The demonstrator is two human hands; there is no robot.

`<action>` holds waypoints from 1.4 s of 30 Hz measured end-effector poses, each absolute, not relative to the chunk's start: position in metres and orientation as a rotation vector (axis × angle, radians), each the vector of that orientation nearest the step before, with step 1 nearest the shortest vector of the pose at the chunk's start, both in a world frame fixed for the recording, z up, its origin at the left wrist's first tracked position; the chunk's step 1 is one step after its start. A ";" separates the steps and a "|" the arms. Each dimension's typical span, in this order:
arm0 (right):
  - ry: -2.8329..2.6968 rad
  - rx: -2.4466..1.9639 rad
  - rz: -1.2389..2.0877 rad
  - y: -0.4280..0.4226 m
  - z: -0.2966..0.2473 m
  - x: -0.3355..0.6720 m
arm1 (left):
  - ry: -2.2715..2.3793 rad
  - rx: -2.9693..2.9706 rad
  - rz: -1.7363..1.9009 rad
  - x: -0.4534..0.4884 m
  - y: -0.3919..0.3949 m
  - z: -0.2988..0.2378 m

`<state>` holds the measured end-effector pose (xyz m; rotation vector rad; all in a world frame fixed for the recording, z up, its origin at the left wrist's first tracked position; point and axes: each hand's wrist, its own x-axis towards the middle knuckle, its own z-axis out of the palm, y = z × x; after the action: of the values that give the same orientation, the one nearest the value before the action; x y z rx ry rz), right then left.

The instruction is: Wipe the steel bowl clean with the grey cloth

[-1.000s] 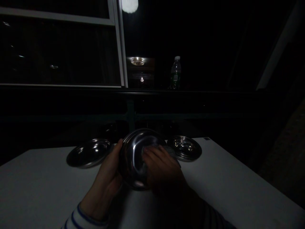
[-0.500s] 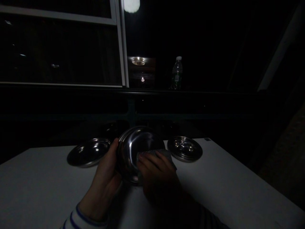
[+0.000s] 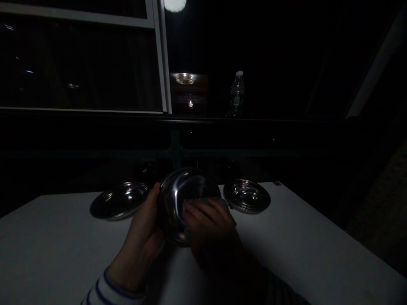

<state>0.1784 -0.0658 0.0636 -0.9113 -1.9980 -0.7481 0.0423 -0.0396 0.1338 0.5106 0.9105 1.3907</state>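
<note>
My left hand grips a shiny round metal plate by its left edge, thumb along the rim. The plate is tilted up above the table. Against its face my right hand presses a grey cloth, fingers bent over it; the palm is in deep shadow. Left of the plate lies another metal plate on the table. To the right, a small stack of metal plates rests near the far edge.
The white table spans the foreground, with a small dark label at its far right corner. Beyond it, a plastic bottle stands on a dark ledge before a window with a pale frame. The room is very dim.
Both hands keep their hold on the plate and cloth, with hardly any movement. The whole view has shifted slightly.
</note>
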 end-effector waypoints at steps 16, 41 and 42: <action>-1.868 -1.045 -0.860 -0.062 0.080 0.193 | 0.928 0.583 1.338 0.044 -0.037 0.127; -2.010 -0.909 -0.727 -0.070 0.067 0.175 | 0.842 0.437 1.308 0.043 -0.035 0.127; -2.012 -0.906 -0.722 -0.071 0.066 0.174 | 0.824 0.437 1.313 0.041 -0.033 0.127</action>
<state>0.1739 -0.0708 0.0665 -0.9062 -2.0122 -0.7216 0.0411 -0.0334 0.1266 0.4366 0.8236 1.3131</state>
